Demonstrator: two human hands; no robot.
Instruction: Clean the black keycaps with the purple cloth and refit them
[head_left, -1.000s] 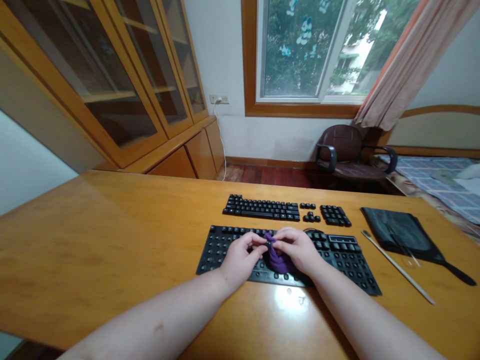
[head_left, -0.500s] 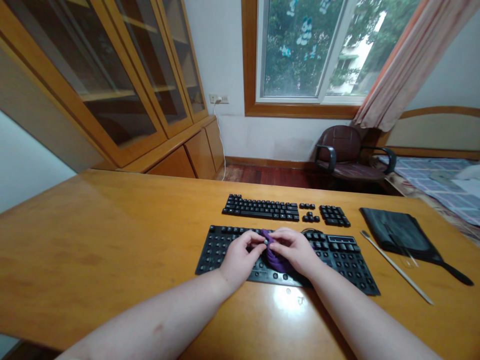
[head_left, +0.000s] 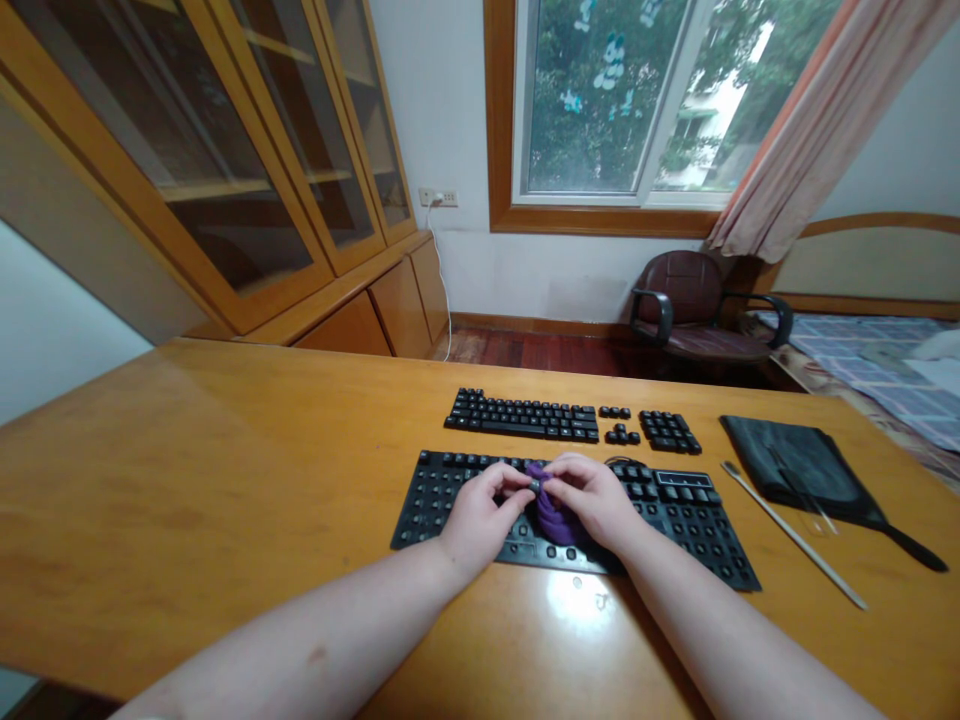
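Between the fingertips of my left hand [head_left: 486, 510] is a small dark keycap [head_left: 535, 486], pinched over the middle of the keyboard. My right hand [head_left: 592, 498] grips a bunched purple cloth [head_left: 556, 522] and presses part of it against the keycap. Below both hands lies the black keyboard base [head_left: 431, 505], many of its keys stripped off so the switches show. A few keys still sit along its top row and upper right. Behind it, loose black keycaps [head_left: 525, 415] are laid out in keyboard order.
On the right of the wooden desk [head_left: 225, 470] lie a dark pouch [head_left: 795, 465], a wire tool [head_left: 810, 500] on its edge, and a long pale stick [head_left: 799, 540]. A tiny round object [head_left: 577, 582] rests before the keyboard. An office chair [head_left: 686, 305] stands beyond the desk.
The purple cloth and my right fingertips have shifted slightly around the keycap, which looks a little turned. My left hand has barely moved.
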